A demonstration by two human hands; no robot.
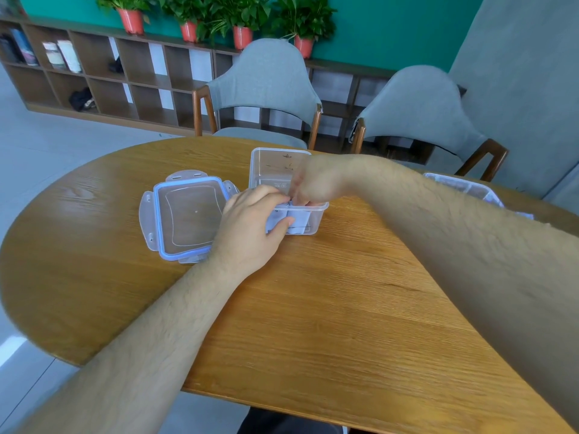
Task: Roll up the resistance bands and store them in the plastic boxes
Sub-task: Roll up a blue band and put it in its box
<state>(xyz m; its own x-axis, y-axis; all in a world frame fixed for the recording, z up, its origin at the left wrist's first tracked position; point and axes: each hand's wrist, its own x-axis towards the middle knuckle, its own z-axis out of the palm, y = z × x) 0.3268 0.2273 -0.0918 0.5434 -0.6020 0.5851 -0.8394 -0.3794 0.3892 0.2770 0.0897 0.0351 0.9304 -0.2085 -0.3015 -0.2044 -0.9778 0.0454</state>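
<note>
Our right hand (313, 183) has its grip curled down inside the plastic box (272, 164), closed on the pale rolled band (300, 219) at the near wall, though blur hides the exact pinch. Our left hand (250, 220) clamps the box's near corner, thumb outside. Released early, the roll may spring loose. A hard push could skid the box across the desk (313, 308) into the lid (188, 214).

view: single head cam, wide-angle
aim: forward and down over desk (313, 308)
range: close, desk fills frame
far: chairs (266, 86), shelf (94, 76) at top
</note>
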